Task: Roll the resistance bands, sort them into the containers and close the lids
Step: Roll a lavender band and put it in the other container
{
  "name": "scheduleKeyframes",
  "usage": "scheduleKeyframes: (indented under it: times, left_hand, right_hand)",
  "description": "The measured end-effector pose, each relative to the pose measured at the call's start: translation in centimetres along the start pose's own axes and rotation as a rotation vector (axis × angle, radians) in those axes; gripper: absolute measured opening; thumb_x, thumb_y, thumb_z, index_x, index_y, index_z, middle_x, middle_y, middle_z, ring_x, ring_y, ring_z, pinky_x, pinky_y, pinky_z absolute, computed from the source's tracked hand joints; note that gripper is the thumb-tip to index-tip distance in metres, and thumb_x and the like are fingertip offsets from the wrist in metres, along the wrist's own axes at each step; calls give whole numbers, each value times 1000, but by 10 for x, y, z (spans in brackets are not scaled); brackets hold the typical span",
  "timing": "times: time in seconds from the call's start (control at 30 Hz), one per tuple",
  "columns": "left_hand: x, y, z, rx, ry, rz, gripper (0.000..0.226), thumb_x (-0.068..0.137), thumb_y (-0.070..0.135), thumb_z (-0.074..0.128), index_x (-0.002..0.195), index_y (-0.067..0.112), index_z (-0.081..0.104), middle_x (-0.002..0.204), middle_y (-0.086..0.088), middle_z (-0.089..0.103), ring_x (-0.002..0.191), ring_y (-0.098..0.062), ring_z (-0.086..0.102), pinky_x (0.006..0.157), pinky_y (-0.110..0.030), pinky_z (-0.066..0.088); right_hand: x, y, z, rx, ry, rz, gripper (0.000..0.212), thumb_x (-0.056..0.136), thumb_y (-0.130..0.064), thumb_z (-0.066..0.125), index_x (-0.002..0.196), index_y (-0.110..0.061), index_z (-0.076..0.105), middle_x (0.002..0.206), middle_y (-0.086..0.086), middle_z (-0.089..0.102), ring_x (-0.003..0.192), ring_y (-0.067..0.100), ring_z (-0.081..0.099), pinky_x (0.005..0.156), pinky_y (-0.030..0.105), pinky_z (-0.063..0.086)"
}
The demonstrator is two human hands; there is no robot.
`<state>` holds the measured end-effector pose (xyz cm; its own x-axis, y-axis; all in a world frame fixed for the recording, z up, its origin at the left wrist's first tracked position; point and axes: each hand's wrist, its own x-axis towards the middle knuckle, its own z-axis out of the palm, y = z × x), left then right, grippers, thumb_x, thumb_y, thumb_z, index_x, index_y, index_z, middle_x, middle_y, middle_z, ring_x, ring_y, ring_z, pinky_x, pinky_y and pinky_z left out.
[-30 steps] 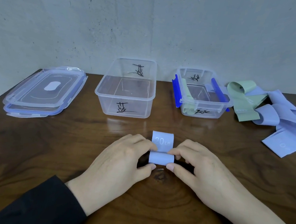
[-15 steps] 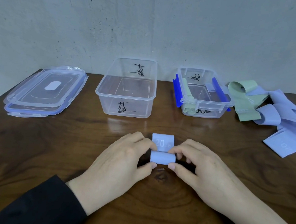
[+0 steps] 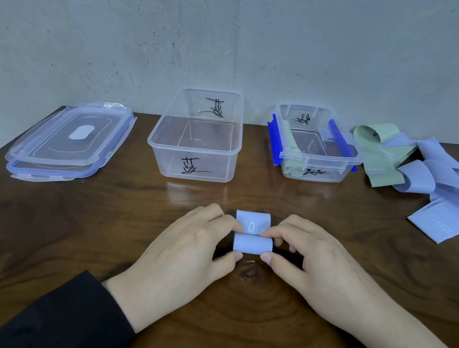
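A lavender resistance band (image 3: 252,244) marked "20 LB" lies on the table in front of me, mostly rolled, with a short flat tail pointing away. My left hand (image 3: 180,254) pinches the roll's left end and my right hand (image 3: 317,265) pinches its right end. Behind stand two clear containers without lids: a larger one (image 3: 196,155) with nothing in it, and a smaller one (image 3: 317,163) with blue clips holding a rolled green band (image 3: 291,150). Loose green (image 3: 377,158) and lavender (image 3: 442,187) bands lie at the right.
Two clear lids (image 3: 69,139) with blue rims are stacked at the back left of the wooden table (image 3: 85,232). A grey wall rises directly behind the containers.
The roll has grown slightly and moved a little away from me, so the flat tail with the "20 LB" mark is shorter. Both hands stay on the roll's ends.
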<state>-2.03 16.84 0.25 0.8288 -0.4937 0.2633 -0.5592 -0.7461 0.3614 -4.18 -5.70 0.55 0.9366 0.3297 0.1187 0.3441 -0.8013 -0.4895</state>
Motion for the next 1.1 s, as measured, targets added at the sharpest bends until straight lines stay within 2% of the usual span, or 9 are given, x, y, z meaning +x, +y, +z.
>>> scheduleKeyframes:
  times: [0.1,0.2,0.3,0.47,0.57,0.73,0.83,0.93,1.1]
  left_hand:
    - [0,1,0,-6,10,5,26,86,47,57,109,36,62,87,18,43,83,-4,48,69,-20,45]
    - [0,0,0,-8,9,11,29,86,49,54,111,36,62,89,17,46,85,-4,49,72,-23,47]
    - [0,0,0,-9,3,5,37,84,53,52,116,37,61,91,19,45,87,-3,48,74,-21,47]
    - [0,1,-1,-12,-1,4,29,86,51,53,112,41,58,91,19,44,89,-5,49,74,-23,47]
    - [0,1,-2,-11,-4,6,29,87,51,52,113,41,59,91,19,44,89,-4,48,76,-23,46]
    - [-1,2,-2,-17,-11,-6,29,85,54,49,110,41,56,91,21,42,89,-1,46,72,-17,42]
    - [0,3,-4,-11,-14,3,27,86,52,51,110,40,58,91,19,43,87,-2,46,72,-20,44]
    - [0,2,-5,-4,-15,0,28,88,51,51,112,39,59,92,18,44,88,-3,47,74,-21,45]
    - [1,3,-4,19,-9,-4,35,87,53,50,119,40,54,95,21,42,89,-3,47,72,-15,41]
  right_hand:
    - [0,-1,-1,23,1,2,22,90,-49,60,111,-43,59,98,-21,50,101,1,47,80,12,39]
    - [0,-2,-2,16,-13,3,20,88,-48,63,106,-45,55,96,-20,50,100,3,46,78,14,39]
    - [1,-2,-2,20,-3,-4,12,90,-46,60,101,-42,57,96,-18,50,100,6,47,80,15,39]
    - [0,-1,-1,24,3,-7,15,91,-49,56,104,-41,60,98,-19,50,101,5,48,80,14,39]
    - [0,-2,-2,17,-16,-4,17,88,-50,59,104,-45,56,97,-20,49,101,2,46,77,11,37]
    - [1,-1,-1,22,0,-15,14,91,-46,57,105,-41,60,97,-21,48,100,3,47,79,11,37]
    - [0,0,-1,15,0,-18,18,91,-48,56,108,-42,60,98,-22,50,101,3,48,79,13,39]
    - [0,-1,-2,46,29,-11,16,90,-45,60,105,-45,54,99,-19,50,100,4,48,78,11,38]
    - [2,-2,-2,45,42,-15,7,91,-44,59,97,-45,56,95,-14,50,95,8,49,74,13,39]
